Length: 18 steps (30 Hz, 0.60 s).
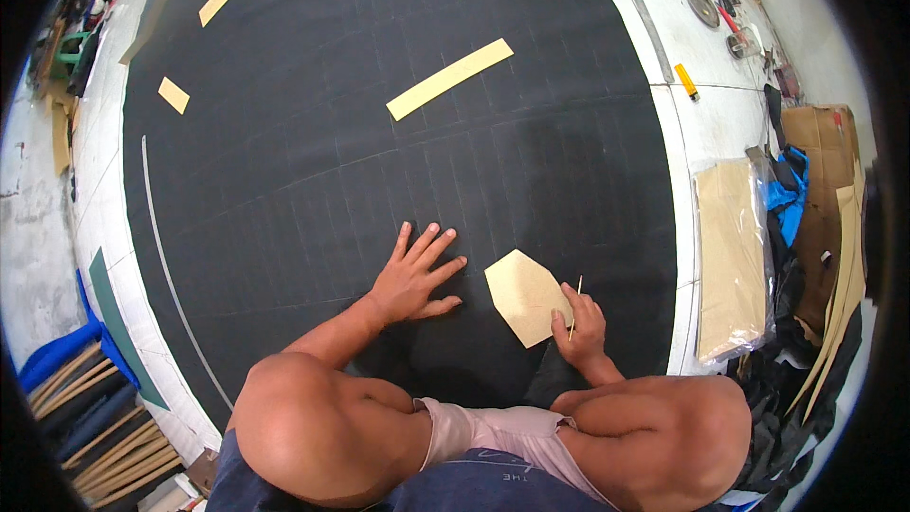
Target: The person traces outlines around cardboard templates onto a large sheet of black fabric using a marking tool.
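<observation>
A large sheet of black fabric (313, 171) is spread on the floor, ruled with faint pale lines. My left hand (413, 277) rests flat on it with the fingers spread, holding nothing. In my right hand (582, 330) is a thin pale stick (579, 289), pencil-like, pointing up from between the fingers. The same hand's thumb and fingers are at the right edge of a tan, many-sided cardboard pattern piece (523, 299), which lies on the fabric. Whether they grip the piece or only press on it is hard to tell.
A long tan strip (450, 80) and small tan pieces (173, 95) lie on the fabric. Metal rulers (163, 256) lie along the left and upper right. A yellow cutter (685, 82), bagged tan sheets (732, 261) and cardboard (820, 152) are at right; rolled tan pieces (123, 460) lower left.
</observation>
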Each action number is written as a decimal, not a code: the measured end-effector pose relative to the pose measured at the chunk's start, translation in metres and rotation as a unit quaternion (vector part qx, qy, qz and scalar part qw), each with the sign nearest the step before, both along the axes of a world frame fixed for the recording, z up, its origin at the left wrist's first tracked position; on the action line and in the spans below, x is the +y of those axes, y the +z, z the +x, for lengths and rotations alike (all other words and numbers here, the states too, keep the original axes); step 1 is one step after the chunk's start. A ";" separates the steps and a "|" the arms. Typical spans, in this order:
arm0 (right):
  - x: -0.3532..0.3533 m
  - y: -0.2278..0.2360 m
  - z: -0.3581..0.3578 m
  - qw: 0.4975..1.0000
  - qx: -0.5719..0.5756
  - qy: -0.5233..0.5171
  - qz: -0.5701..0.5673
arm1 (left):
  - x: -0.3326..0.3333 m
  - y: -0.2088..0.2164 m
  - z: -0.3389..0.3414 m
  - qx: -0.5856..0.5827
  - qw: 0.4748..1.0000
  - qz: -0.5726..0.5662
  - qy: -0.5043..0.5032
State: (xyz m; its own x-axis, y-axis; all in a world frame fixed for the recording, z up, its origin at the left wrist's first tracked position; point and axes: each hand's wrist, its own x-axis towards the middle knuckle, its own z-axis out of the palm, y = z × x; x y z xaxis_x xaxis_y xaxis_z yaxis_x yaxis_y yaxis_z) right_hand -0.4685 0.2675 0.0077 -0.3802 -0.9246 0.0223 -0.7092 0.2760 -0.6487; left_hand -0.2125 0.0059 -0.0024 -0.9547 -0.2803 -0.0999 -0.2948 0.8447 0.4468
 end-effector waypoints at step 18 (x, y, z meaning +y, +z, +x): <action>0.004 0.000 -0.004 0.999 -0.038 -0.015 -0.004 | -0.042 0.027 -0.061 -0.015 0.984 -0.009 -0.176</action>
State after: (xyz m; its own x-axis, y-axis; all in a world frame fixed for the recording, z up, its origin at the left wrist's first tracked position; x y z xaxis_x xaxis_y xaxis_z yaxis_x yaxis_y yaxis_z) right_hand -0.4723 0.2712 0.0081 -0.4084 -0.9128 0.0001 -0.6493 0.2904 -0.7029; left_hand -0.2732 -0.0361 0.0250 -0.9895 0.0662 -0.1285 0.0051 0.9046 0.4263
